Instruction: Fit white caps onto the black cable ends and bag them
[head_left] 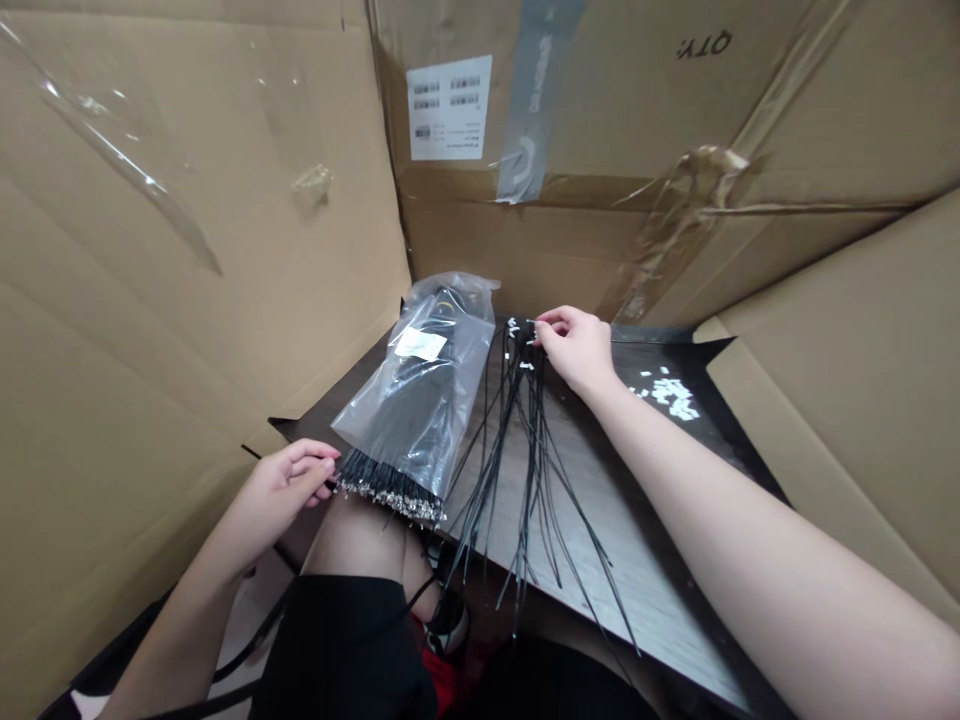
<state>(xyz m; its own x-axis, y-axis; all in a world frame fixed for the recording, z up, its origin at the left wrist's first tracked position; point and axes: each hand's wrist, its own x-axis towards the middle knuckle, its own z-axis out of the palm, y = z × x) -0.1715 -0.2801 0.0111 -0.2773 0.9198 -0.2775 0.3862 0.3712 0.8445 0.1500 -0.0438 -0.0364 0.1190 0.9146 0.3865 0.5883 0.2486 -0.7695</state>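
A clear plastic bag [469, 350] with a white label lies on the dark table, and a thick bundle of black wires [390, 485] with shiny metal ends sticks out of its near end. My left hand [296, 472] is at the left edge of these ends, thumb and fingers pinched together; a wire between them is hard to make out. Right of the bag, loose black wires [534, 450] fan out toward me over the table's front edge, with small white connectors [526, 366] at their far ends. There my right hand [574, 345] pinches a small white connector between thumb and fingertips.
A pile of small white connectors [673, 393] lies on the table [637, 500] beyond my right forearm. Tall cardboard walls [300, 200] enclose the left, back and right. My legs are below the table's front edge, under the wire ends.
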